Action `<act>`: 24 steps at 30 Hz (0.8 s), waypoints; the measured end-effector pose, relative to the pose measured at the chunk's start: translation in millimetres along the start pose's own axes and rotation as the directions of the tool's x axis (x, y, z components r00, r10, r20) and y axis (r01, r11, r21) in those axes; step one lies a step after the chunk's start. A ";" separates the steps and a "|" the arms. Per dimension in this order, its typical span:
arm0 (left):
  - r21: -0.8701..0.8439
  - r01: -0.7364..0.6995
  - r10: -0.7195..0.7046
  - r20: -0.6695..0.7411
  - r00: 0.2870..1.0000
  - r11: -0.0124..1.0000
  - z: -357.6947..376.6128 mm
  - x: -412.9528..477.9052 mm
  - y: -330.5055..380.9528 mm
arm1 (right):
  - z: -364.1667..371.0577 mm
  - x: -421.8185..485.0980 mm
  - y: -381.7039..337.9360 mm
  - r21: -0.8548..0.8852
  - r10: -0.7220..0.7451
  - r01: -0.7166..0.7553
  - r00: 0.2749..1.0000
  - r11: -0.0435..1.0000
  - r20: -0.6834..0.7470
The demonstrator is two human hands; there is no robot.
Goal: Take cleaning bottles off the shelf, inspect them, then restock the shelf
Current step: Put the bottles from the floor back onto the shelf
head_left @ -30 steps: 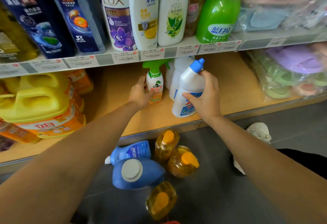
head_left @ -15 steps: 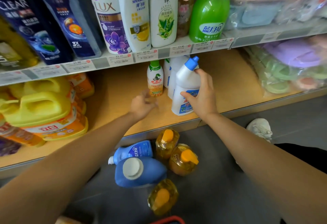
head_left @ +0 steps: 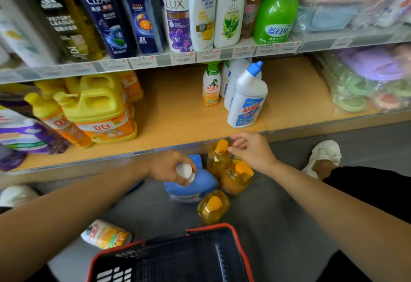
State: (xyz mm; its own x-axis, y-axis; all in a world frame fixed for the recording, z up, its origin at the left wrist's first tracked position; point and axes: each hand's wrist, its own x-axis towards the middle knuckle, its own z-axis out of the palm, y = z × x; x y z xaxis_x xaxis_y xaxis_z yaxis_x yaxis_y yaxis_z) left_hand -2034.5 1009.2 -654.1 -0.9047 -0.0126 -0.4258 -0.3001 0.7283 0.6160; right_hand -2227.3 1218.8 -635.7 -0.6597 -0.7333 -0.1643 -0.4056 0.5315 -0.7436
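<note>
On the floor below the wooden shelf (head_left: 178,123) stands a blue bottle (head_left: 193,187) with a white cap. My left hand (head_left: 166,167) grips that cap from above. A second blue bottle (head_left: 196,159) peeks out behind it. Three amber bottles with orange caps (head_left: 236,179) stand beside them. My right hand (head_left: 252,150) hovers over the rear amber bottle (head_left: 218,159), fingers loosely curled, fingertips at its cap. On the shelf stand a white bottle with a blue cap (head_left: 246,103) and a green-topped spray bottle (head_left: 211,88), both apart from my hands.
Yellow detergent jugs (head_left: 100,108) fill the shelf's left side, bagged goods (head_left: 367,86) its right. A black basket with a red rim (head_left: 173,257) sits at the bottom. An orange-and-white bottle (head_left: 104,234) lies on the floor. A white shoe (head_left: 324,155) is at right.
My right hand let go of the white blue-capped bottle and dropped to the amber bottles. My left hand came off the shelf and took the blue bottle's cap. The view tilted down.
</note>
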 end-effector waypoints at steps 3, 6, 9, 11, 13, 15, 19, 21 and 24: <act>0.121 -0.040 0.054 -0.110 0.993 0.992 12.4 -15.7 -0.5 | 26.0 -31.0 -5.5 -0.027 -0.048 0.061 0.940 0.998 0.337; 0.173 -0.023 0.051 -0.157 0.986 0.985 27.0 -34.8 -5.3 | 51.8 -49.5 -1.1 -0.146 -0.040 0.166 0.781 0.975 0.624; 0.193 -0.003 0.045 -0.214 0.976 0.981 43.6 -54.0 -14.3 | 68.2 -55.1 7.5 -0.294 -0.066 0.353 0.732 0.888 0.678; 0.179 0.015 0.030 -0.243 0.969 0.984 52.8 -62.8 -18.8 | 73.4 -51.4 9.4 -0.319 -0.060 0.346 0.755 0.882 0.653; 0.162 0.023 0.023 -0.276 0.961 0.987 57.7 -69.0 -24.3 | 78.6 -43.9 9.2 -0.281 -0.040 0.271 0.781 0.921 0.623; 0.120 0.023 0.015 -0.307 0.952 0.993 59.9 -76.9 -32.2 | 86.1 -34.9 7.1 -0.262 -0.042 0.220 0.834 0.940 0.551; 0.026 0.055 -0.040 -0.409 0.912 0.998 64.7 -98.9 -51.4 | 117.1 -13.6 -2.8 -0.279 -0.066 0.237 0.858 0.930 0.509; -0.010 0.092 -0.086 -0.470 0.879 0.996 65.7 -109.2 -60.5 | 137.3 -4.2 -7.6 -0.266 -0.035 0.226 0.820 0.937 0.572; -0.070 0.114 -0.134 -0.526 0.840 0.991 66.4 -124.2 -73.7 | 166.4 4.1 -12.7 -0.228 -0.014 0.201 0.778 0.953 0.628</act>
State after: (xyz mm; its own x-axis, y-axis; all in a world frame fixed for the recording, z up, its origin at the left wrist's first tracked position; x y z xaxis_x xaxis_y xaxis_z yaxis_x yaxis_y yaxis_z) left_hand -1879.9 1002.5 -690.6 -0.8786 -0.4687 -0.0920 -0.4222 0.6720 0.6084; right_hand -2119.6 1138.5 -734.7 -0.1102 -0.8442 -0.5245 -0.6636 0.4554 -0.5935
